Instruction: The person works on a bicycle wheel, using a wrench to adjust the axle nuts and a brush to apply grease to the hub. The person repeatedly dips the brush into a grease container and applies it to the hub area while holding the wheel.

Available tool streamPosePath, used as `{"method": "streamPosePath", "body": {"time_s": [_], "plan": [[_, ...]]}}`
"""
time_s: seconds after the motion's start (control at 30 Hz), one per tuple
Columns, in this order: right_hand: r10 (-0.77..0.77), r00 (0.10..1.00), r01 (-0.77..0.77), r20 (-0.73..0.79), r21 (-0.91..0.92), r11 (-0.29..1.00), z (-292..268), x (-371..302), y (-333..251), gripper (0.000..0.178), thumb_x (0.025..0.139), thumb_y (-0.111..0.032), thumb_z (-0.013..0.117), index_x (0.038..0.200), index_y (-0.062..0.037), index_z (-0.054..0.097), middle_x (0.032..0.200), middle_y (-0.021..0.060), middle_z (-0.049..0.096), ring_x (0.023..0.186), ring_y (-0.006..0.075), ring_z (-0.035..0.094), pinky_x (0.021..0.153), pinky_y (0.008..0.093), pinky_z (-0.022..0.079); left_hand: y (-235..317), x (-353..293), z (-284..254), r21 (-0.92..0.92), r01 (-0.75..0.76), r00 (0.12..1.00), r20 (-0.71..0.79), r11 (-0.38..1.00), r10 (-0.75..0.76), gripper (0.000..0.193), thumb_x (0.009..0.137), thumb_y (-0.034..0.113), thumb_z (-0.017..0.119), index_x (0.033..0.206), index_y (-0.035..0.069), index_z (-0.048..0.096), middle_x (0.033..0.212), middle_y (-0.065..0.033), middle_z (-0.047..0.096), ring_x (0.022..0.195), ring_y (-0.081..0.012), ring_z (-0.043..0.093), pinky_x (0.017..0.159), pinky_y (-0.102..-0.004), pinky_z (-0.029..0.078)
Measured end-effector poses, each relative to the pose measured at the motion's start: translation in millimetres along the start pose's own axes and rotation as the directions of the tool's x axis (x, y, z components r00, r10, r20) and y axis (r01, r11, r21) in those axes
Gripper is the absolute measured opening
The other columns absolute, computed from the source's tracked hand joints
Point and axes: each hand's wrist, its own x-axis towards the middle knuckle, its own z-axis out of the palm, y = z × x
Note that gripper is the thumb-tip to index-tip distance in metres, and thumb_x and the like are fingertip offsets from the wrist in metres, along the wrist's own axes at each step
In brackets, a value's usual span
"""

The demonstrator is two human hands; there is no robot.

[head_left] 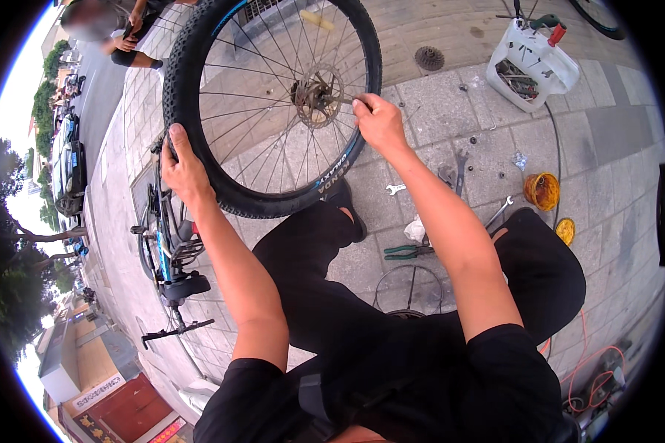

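A bicycle wheel (171, 97) with a black knobby tyre stands upright before my knees. My left hand (188, 168) is closed on the tyre's left side, thumb in front and fingers mostly hidden behind. Near the wheel's right side, my right hand (380, 122) is closed round the end of a thin metal wrench (341, 99). The wrench's other end reaches the hub, in front of the round brake disc (318, 94). How its jaw sits on the axle is too small to tell.
Wrenches (462, 171), green-handled pliers (408, 252) and a yellow tub (541, 190) lie on the paving at right. Beyond stand a cut-open white tool container (532, 66) and a sprocket cassette (429, 57). A bicycle (171, 258) and a seated person (125, 37) are at left.
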Motion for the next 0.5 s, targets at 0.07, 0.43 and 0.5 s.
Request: {"method": "streamPosePath", "body": {"time_s": [0.07,0.43,0.5], "plan": [[0.000,1.000,0.000,-0.002,0.001,1.000,4.9,1.3,3.1,0.027,0.095,-0.026,0.062,0.110,-0.0067,0.074,0.102,0.0189,0.073,0.101,0.0366,0.070,0.088,0.0400,0.054,0.8,-2.3,2.8,0.010,-0.035,0.999,-0.040,0.999,0.035,0.060,0.095,0.053,0.069,0.115,-0.004,0.071,0.098,-0.0059,0.070,0.084,-0.0132,0.060,0.075,-0.0275,0.049],[-0.040,0.998,0.042,-0.055,0.041,0.998,17.7,11.3,8.8,0.024,0.095,-0.021,0.063,0.108,-0.0039,0.073,0.093,0.0171,0.074,0.082,0.0300,0.073,0.077,0.0393,0.056,6.1,-4.0,2.3,0.051,0.036,0.999,-0.022,0.998,-0.035,0.066,0.094,0.053,0.070,0.123,-0.007,0.068,0.108,-0.0119,0.071,0.095,-0.0181,0.061,0.086,-0.0302,0.049],[0.070,0.997,-0.064,-0.029,0.180,0.982,17.0,12.7,13.2,0.023,0.095,-0.018,0.063,0.107,-0.0017,0.074,0.087,0.0146,0.074,0.073,0.0232,0.073,0.070,0.0368,0.057,5.3,-3.1,2.9,0.057,0.020,0.999,-0.037,0.998,-0.018,0.068,0.093,0.054,0.070,0.123,-0.007,0.068,0.108,-0.0125,0.071,0.095,-0.0184,0.062,0.086,-0.0304,0.049]]}}
